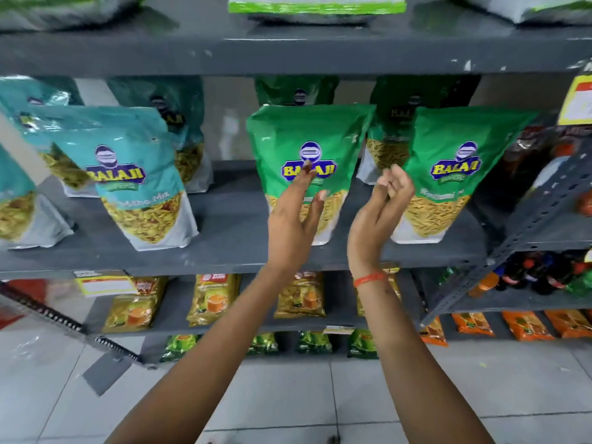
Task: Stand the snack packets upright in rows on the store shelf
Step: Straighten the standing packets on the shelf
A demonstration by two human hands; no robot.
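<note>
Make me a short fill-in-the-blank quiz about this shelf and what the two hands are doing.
1. The left hand reaches up in front of a glossy ____ snack pouch.
2. The right hand wears a thin ____ thread wristband.
3. Left of the green pouches stands a shiny ____ snack pouch on the grey metal shelf.

Missing words: green; orange; teal

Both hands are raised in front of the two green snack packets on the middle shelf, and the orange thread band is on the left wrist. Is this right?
Not quite: the head view shows the orange thread band on the right wrist. The left hand and right hand are indeed raised before the two green snack packets on the middle shelf.
</note>
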